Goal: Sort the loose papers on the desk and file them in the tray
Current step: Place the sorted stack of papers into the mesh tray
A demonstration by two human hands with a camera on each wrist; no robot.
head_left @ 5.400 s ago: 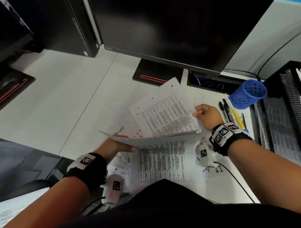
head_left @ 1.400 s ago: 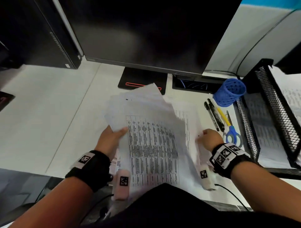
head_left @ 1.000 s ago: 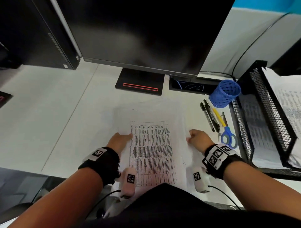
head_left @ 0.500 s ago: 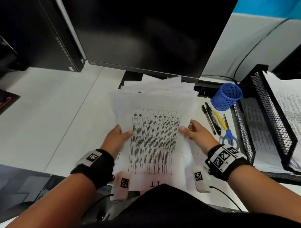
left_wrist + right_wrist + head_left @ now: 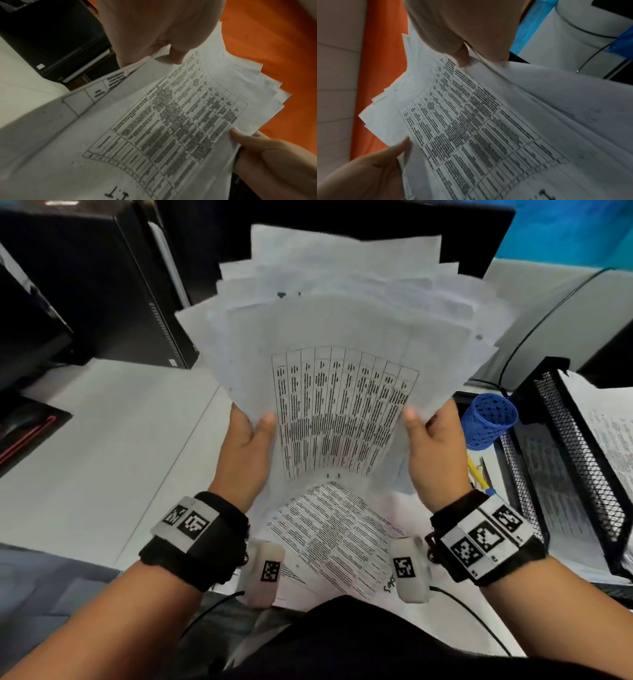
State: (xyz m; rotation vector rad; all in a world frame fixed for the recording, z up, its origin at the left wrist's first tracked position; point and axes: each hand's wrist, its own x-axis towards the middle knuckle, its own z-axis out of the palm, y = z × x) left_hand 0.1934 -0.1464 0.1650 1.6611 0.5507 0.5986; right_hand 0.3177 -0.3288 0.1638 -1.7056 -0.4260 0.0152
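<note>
Below, white desk (image 5: 113, 446), printed sheet (image 5: 329, 529), mesh tray (image 5: 582, 446) right.

**Soft light, blurred edges**

Even indoor light, dim in the wrist views. The head view bends strongly at its edges. Print on the papers (image 5: 342, 344) smears with motion blur; the nearest skin at the top of the wrist views is out of focus.
</note>
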